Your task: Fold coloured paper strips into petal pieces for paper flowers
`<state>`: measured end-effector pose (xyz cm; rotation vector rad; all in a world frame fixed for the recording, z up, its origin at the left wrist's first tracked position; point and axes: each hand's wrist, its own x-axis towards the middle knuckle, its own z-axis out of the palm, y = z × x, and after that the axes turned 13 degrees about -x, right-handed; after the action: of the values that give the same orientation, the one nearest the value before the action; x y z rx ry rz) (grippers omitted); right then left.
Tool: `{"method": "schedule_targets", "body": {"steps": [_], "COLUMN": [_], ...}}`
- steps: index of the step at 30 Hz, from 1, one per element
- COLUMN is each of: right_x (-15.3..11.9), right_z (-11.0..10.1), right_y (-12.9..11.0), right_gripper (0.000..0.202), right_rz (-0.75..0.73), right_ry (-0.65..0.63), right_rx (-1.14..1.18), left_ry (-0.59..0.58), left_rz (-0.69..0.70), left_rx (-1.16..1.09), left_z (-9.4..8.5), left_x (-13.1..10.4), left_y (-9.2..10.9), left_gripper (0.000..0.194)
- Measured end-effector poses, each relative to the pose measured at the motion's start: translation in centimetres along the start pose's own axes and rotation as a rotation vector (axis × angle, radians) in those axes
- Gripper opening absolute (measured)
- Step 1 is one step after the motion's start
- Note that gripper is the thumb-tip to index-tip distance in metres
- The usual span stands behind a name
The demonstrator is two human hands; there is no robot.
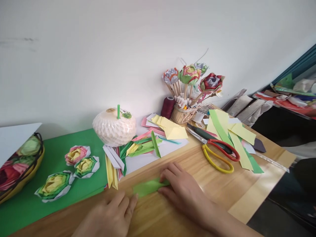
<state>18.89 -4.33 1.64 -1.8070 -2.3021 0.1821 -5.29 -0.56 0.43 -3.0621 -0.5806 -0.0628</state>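
Observation:
My right hand [181, 189] holds the right end of a light green paper strip [146, 188] between thumb and bent fingers, low over the wooden table. At the strip's lower left corner is my left hand [115, 210], blurred, with its fingers bent and close together. Whether they grip the strip I cannot make out. Just beyond lie folded green paper pieces [145, 144], with folded yellow strips [111, 172] and white strips [113, 157] to their left.
Scissors [217, 151] lie at right beside cut paper strips [237, 144]. A foam-netted round item [115, 128] stands near the wall. Paper flowers [55, 186] rest on a green sheet [84, 197]. A basket [182, 113] holds flowers on sticks, beside a dark red thread spool [168, 107].

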Motion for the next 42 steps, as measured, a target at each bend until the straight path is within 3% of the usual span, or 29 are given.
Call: {"method": "schedule_targets", "body": {"steps": [3, 5, 9, 14, 17, 20, 23, 32, 35, 39, 42], "right_x": [0.5, 0.7, 1.1, 1.7, 1.9, 1.9, 2.1, 3.5, 3.1, 2.3, 1.9], "right_z": [0.3, 0.4, 0.4, 0.2, 0.1, 0.2, 0.3, -0.3, -0.5, 0.0, 0.6], "right_y": [-0.2, -0.3, -0.2, -0.2, -0.6, -1.2, -1.4, -1.2, -1.0, -0.8, -0.9], "right_gripper": [0.016, 0.017, 0.028, 0.018, 0.019, 0.017, 0.013, 0.016, 0.012, 0.015, 0.018], "right_rz": [0.003, 0.005, 0.074, 0.098, 0.075, 0.001, -0.136, -0.278, -0.341, -0.502, -0.546], "right_ry": [-0.023, -0.031, -0.095, -0.107, -0.079, -0.021, 0.015, -0.142, -0.049, 0.150, 0.196], "right_rx": [0.047, 0.056, 0.144, 0.199, 0.219, 0.197, 0.145, 0.211, 0.245, 0.100, 0.061], "left_ry": [0.118, 0.175, 0.179, 0.167, 0.222, 0.321, 0.335, 0.397, 0.393, 0.452, 0.429], "left_rz": [0.009, 0.005, -0.006, -0.033, -0.017, -0.043, -0.083, -0.060, -0.080, -0.074, -0.059], "left_rx": [-0.033, -0.012, -0.029, -0.119, -0.141, -0.157, -0.181, -0.244, -0.286, -0.390, -0.427], "left_z": [-0.2, -0.2, -0.1, -0.1, -0.4, -0.5, -0.2, -0.2, -0.7, -1.2, -1.1], "left_x": [0.6, 0.9, 0.8, 1.0, 1.3, 1.5, 1.4, 1.7, 1.9, 2.3, 2.4], "left_y": [-1.3, -2.2, -2.7, -2.0, -1.9, -1.9, -2.0, -2.2, -1.9, -1.5, -1.5], "left_gripper": [0.041, 0.047, 0.059, 0.064, 0.060, 0.055, 0.056, 0.042, 0.038, 0.035, 0.037]}}
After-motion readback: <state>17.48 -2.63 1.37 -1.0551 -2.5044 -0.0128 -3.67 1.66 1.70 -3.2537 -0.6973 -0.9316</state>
